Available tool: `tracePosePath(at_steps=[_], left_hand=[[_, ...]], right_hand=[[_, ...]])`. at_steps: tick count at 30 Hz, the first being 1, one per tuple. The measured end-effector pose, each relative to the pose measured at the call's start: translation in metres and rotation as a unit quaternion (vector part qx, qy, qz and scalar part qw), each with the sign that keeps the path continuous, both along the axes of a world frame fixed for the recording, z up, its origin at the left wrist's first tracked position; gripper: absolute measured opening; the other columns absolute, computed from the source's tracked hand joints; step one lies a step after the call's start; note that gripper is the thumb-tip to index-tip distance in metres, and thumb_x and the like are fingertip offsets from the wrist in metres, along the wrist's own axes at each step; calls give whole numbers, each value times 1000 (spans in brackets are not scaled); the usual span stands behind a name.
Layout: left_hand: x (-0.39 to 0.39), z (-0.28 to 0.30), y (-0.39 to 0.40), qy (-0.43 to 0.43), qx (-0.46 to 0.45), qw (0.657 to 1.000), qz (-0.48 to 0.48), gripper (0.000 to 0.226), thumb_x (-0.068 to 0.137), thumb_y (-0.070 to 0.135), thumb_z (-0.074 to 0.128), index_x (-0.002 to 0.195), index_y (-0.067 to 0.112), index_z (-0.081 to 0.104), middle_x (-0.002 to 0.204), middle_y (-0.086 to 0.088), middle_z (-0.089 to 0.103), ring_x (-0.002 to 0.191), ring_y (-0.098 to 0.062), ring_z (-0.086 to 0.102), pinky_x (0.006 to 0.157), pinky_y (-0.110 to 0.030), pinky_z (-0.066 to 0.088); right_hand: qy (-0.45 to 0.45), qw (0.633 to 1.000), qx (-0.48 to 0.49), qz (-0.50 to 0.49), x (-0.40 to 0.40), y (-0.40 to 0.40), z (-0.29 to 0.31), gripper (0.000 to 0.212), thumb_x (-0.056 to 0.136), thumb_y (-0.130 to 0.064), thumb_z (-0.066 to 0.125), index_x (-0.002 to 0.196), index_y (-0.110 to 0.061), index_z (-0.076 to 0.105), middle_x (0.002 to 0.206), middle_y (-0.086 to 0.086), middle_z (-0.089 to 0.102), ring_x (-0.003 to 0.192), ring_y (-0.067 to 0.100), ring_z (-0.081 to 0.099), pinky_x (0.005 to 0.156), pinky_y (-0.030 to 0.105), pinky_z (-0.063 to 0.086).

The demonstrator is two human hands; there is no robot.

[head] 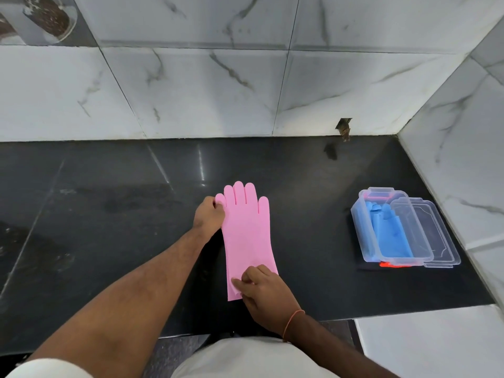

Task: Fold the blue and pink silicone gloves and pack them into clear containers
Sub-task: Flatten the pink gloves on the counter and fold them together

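A pink silicone glove [246, 233] lies flat on the black counter [109, 227], fingers pointing away from me. My left hand [208, 214] pinches its thumb at the far left edge. My right hand [263, 293] pinches the cuff at the near end. To the right stands a clear container [362, 227] with a blue glove [387, 236] lying inside it. A second clear container or lid [436, 236] leans against its right side.
Marble-tiled walls close the counter at the back and on the right. Something red and dark [392, 265] shows under the containers' near edge. A white surface [431, 347] sits lower at the near right. A small hole [344, 126] marks the back wall.
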State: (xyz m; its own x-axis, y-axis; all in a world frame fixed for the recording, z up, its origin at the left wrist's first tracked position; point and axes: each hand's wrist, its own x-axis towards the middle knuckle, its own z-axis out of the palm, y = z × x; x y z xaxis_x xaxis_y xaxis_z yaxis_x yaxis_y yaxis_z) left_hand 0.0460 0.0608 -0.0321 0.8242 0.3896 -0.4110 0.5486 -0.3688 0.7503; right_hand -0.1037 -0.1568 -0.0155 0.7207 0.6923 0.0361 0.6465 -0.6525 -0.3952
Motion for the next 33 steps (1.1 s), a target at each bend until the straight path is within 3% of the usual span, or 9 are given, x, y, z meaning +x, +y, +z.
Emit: tracePosePath(at_steps=[5,8,15,17,19,22,25,28,33], left_hand=[[-8,4,7,-22,42,999,-1,30,108,42,55,105,18,73,95,2,76,85,-24,79,75,-46,71],[-17,1,15,-39,82,996,-9,26,105,46,62,100,23,71,92,6,76,83,-23,78,83,-48,69],[-53,3,15,-23,42,998,-46,33,96,33,83,123,23,68,94,11,79,81,-10,78,80,-38,69],[-76,4,12,-10,62,995,-78,45,95,30,84,135,22,66,96,15,78,87,-3,75,79,-25,61],[-103,8,6,14,70,993,-94,50,95,31,83,140,22,64,96,18,78,87,-1,75,82,-26,60],[-139,16,-4,84,82,986,-122,24,97,47,76,110,27,78,78,13,80,69,0,75,81,-32,65],[-159,19,-18,128,95,974,-162,35,98,54,72,78,26,79,60,16,75,57,0,71,66,-24,59],[-167,19,-26,130,93,973,-169,31,99,49,75,79,26,77,63,9,77,59,-4,72,62,-21,52],[-172,20,-25,100,103,974,-175,21,98,41,77,82,28,70,75,11,75,69,-5,70,60,-19,48]], right_hand=[[-35,999,0,22,1,0,-11,29,95,-24,75,123,-24,80,98,-3,70,87,22,66,64,32,52],[-46,998,-8,32,1,1,-15,27,96,-27,75,122,-26,80,98,-3,70,87,22,66,64,34,54],[21,998,-39,50,6,-3,-14,37,105,-42,53,130,-26,76,114,-3,73,105,24,62,84,42,53],[49,999,-8,2,7,-9,-11,39,106,-42,50,130,-25,76,117,-3,73,106,21,60,88,40,54],[74,993,10,-95,12,-18,-9,39,107,-40,50,136,-25,71,126,-5,68,113,16,57,100,33,52],[120,964,-11,-238,20,-33,-9,41,106,-37,56,145,-24,60,139,-4,57,122,16,55,110,28,45],[210,920,2,-331,26,-39,-8,43,103,-40,64,143,-26,55,128,-7,62,105,10,62,95,25,53],[271,901,17,-338,29,-36,-13,38,101,-39,67,134,-28,53,95,-18,65,78,4,64,66,13,46],[313,877,67,-358,34,-39,-15,36,92,-31,79,118,-30,53,81,-6,70,74,12,69,70,24,58]])
